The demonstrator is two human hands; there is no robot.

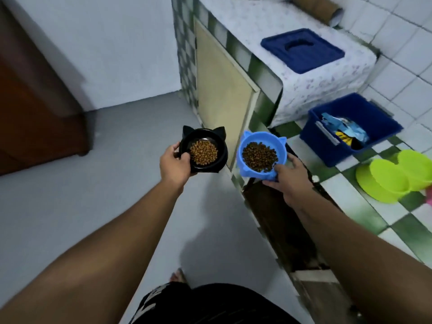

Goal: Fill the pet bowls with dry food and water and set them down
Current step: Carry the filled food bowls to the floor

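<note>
My left hand (174,163) grips the near-left rim of a black cat-eared bowl (222,149) that holds a pile of brown dry food (203,152). A light blue cat-eared bowl (245,139), also filled with brown dry food (259,156), is held by my right hand (289,181) at its near-right rim. Both bowls are carried side by side in the air, above the grey floor (117,183) and beside the edge of a tiled counter. The blue bowl tilts slightly toward me.
On the green-and-white tiled counter (350,190) to the right stand a blue bin (383,115) with packets, a lime green double bowl (392,176) and a blue lid (301,50). A cabinet door (222,99) is ahead. A brown wooden door (30,101) is at left.
</note>
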